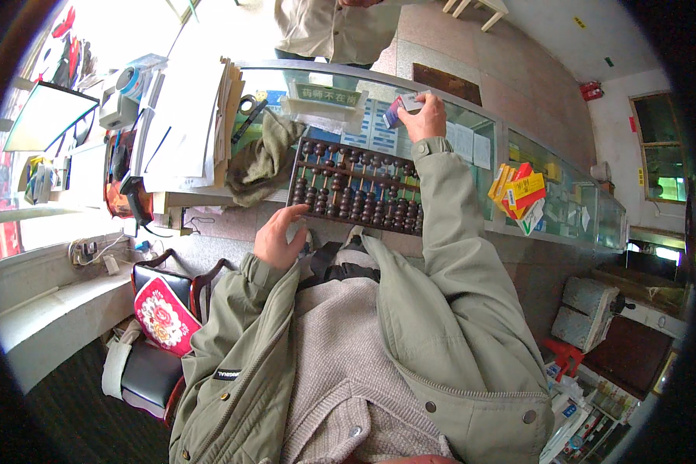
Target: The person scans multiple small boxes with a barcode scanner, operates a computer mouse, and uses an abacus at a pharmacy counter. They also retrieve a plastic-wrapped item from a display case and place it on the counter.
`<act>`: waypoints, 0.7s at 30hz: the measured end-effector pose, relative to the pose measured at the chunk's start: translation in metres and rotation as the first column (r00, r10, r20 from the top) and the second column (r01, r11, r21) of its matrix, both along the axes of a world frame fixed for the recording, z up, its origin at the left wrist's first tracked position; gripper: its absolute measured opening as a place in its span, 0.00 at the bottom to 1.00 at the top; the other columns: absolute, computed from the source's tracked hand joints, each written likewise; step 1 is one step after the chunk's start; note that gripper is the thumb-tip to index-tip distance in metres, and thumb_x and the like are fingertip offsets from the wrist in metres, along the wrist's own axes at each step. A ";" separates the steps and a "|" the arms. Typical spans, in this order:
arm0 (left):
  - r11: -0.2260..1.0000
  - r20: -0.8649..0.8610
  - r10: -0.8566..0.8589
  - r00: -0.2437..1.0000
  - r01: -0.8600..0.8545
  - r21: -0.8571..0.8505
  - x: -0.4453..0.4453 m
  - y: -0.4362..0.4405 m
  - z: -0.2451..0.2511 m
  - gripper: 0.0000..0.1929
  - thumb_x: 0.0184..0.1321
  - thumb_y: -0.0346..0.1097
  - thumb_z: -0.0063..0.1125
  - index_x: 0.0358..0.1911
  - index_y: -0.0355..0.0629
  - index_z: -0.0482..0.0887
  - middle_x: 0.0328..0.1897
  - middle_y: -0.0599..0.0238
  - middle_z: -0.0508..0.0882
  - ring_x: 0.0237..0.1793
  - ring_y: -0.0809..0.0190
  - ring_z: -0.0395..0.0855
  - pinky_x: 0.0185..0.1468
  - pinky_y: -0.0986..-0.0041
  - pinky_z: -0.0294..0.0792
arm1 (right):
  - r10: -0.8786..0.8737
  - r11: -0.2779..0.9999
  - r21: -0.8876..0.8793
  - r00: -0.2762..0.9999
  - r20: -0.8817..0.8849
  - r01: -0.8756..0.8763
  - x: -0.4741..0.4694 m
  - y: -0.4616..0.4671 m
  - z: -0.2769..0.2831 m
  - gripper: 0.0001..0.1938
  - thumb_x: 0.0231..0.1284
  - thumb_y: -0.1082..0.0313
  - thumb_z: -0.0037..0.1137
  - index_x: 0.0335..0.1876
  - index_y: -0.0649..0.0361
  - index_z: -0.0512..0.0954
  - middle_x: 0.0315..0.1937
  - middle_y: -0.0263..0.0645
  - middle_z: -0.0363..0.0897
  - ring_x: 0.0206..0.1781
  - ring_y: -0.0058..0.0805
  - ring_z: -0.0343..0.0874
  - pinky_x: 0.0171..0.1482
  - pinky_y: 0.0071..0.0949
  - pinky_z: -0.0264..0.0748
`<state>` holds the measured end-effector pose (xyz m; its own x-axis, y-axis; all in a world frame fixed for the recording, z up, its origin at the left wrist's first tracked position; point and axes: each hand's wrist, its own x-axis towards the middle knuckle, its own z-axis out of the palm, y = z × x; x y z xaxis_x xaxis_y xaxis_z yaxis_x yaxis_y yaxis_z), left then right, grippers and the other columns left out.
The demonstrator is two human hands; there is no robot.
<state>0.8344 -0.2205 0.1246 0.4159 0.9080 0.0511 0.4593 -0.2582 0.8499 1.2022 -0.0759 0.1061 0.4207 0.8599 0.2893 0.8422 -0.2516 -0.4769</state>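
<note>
My right hand [426, 118] reaches across the glass counter [470, 119] and grips a small purple and white carton [397, 112] near the far edge. My left hand [278, 235] rests its fingertips at the lower left corner of a dark wooden abacus [356, 187], with the fingers apart and nothing in them. The abacus lies on the counter's near side, its right end partly covered by my right sleeve. Just left of it is a crumpled olive cloth [267, 156]. Beyond the abacus stands a small sign [327, 95] bearing writing.
Yellow and red cartons [516, 191] are piled on the counter at right. Papers and folders [191, 122] lie at left, near a black handheld scanner [136, 200]. A person in a beige shirt [336, 32] stands across the counter. A cushioned chair [156, 359] is at my left.
</note>
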 end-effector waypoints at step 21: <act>0.999 -0.021 -0.002 1.000 0.002 -0.033 -0.002 -0.003 0.001 0.21 0.58 0.27 0.59 0.57 0.39 0.79 0.53 0.56 0.84 0.50 0.56 0.85 0.55 0.68 0.76 | -0.002 1.000 -0.019 1.000 0.005 0.002 0.003 0.001 -0.004 0.27 0.44 0.54 0.74 0.48 0.56 0.73 0.50 0.47 0.74 0.57 0.47 0.74 0.60 0.44 0.72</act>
<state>0.8323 -0.2235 0.1256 0.4185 0.9081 0.0128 0.4765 -0.2315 0.8482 1.2047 -0.0749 0.1022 0.4213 0.8644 0.2746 0.8438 -0.2625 -0.4680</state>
